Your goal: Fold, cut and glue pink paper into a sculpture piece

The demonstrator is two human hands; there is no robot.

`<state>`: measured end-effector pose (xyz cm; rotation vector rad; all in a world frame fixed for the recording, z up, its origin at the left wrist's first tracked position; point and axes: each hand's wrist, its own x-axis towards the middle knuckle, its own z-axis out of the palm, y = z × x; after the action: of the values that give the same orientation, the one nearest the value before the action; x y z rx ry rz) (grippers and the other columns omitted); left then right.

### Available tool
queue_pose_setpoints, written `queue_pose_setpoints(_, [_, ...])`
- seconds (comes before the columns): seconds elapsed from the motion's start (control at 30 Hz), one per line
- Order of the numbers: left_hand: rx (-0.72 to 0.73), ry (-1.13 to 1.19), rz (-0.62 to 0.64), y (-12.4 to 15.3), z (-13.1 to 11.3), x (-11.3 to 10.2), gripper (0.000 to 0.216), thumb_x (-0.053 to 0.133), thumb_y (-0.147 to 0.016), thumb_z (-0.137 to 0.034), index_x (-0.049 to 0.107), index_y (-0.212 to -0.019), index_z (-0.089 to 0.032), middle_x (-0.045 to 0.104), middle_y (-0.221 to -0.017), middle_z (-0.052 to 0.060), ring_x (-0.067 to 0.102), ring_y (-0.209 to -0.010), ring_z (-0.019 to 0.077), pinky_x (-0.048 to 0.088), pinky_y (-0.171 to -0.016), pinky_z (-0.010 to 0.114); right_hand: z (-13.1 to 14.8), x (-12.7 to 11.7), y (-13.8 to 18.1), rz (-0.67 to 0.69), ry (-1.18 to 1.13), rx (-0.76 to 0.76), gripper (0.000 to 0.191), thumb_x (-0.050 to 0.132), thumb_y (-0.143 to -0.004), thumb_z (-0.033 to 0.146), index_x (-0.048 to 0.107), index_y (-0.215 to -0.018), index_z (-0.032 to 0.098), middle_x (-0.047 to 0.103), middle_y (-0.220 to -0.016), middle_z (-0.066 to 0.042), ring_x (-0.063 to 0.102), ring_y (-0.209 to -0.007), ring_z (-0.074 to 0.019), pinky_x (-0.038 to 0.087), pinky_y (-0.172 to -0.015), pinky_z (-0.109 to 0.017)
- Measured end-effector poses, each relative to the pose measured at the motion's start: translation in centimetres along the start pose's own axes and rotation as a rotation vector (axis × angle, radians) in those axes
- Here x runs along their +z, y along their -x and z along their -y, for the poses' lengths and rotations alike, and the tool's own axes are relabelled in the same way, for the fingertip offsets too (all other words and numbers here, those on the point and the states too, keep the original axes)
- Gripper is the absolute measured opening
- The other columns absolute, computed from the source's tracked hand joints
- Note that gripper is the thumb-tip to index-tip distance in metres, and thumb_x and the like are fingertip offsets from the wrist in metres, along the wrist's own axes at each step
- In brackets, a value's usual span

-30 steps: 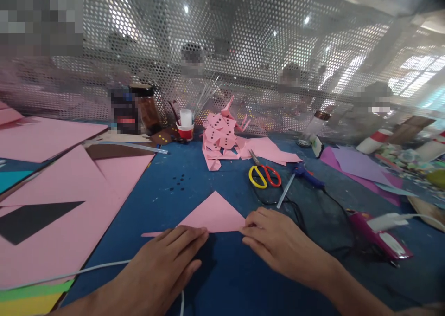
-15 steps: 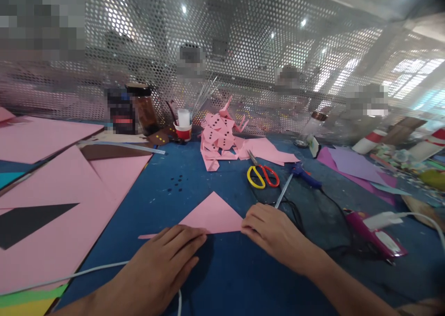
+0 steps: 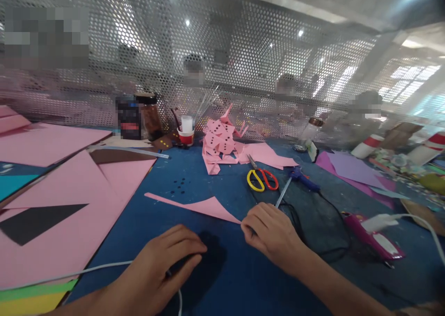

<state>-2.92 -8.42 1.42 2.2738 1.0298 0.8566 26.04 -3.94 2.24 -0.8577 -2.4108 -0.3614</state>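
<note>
My right hand [image 3: 271, 235] pinches the right corner of a pink paper triangle [image 3: 205, 206], fingers closed on it. The sheet is raised off the blue table [image 3: 225, 279] and swung away from me, so I see it nearly edge-on, its long tip pointing left. My left hand [image 3: 163, 262] rests palm down on the table just below the paper, fingers loosely spread and holding nothing, apart from the sheet. A thin white cable [image 3: 93, 270] runs under that hand.
Yellow-and-red scissors [image 3: 262, 179], a blue glue gun [image 3: 302, 179] and a pink glue gun [image 3: 375, 239] with black cords lie to the right. A pile of dotted pink folded pieces [image 3: 220, 139] sits behind. Large pink sheets [image 3: 62, 223] cover the left. A perforated metal screen [image 3: 243, 65] closes the back.
My right hand has lifted the pink triangle off the table and turned it away. My left hand has come off the paper and now lies on the bare table.
</note>
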Motion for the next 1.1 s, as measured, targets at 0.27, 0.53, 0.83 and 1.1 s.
queue_pose_setpoints(0.27, [-0.569,0.601,0.019,-2.9,-0.3,0.1,0.043,0.073,-0.082,-0.058,0.083,-0.095,-0.019,0.082,-0.094,0.007,0.075,-0.089,0.0257,0.059,-0.081,0.031,2.9,-1.2,-1.2,-0.003,0.047,-0.169,0.014,0.059,-0.095,0.010,0.062,-0.083,0.018,0.058,-0.075,-0.002,0.048,-0.070,-0.0195,0.031,-0.064,-0.038])
queue_pose_setpoints(0.53, [-0.619,0.662,-0.137,-4.2,0.6,-0.3,0.043,0.074,-0.078,-0.060,0.083,-0.080,-0.017,0.082,-0.078,0.007,0.075,-0.076,0.0238,0.058,-0.074,0.030,3.3,0.4,-2.3,-0.016,-0.095,0.032,0.003,0.062,-0.098,0.018,0.063,-0.100,0.020,0.067,-0.093,-0.004,0.058,-0.086,-0.0227,0.041,-0.080,-0.040])
queue_pose_setpoints(0.83, [-0.576,0.705,0.112,-3.6,1.2,0.3,0.046,0.076,-0.080,-0.062,0.080,-0.073,-0.017,0.079,-0.070,0.008,0.071,-0.066,0.0187,0.056,-0.067,0.026,2.5,-0.4,-3.4,0.196,-1.051,0.787,0.021,0.068,-0.093,0.036,0.065,-0.084,0.018,0.063,-0.077,0.002,0.056,-0.071,-0.0127,0.044,-0.065,-0.024])
queue_pose_setpoints(1.1, [-0.573,0.630,-0.037,-4.0,2.4,-0.4,0.046,0.075,-0.080,-0.063,0.074,-0.089,-0.018,0.072,-0.080,0.004,0.066,-0.074,0.0198,0.057,-0.070,0.029,0.0,-1.1,-3.5,0.176,-0.765,0.605,0.029,0.052,-0.105,0.041,0.070,-0.099,0.018,0.071,-0.091,-0.002,0.064,-0.082,-0.0151,0.047,-0.073,-0.025])
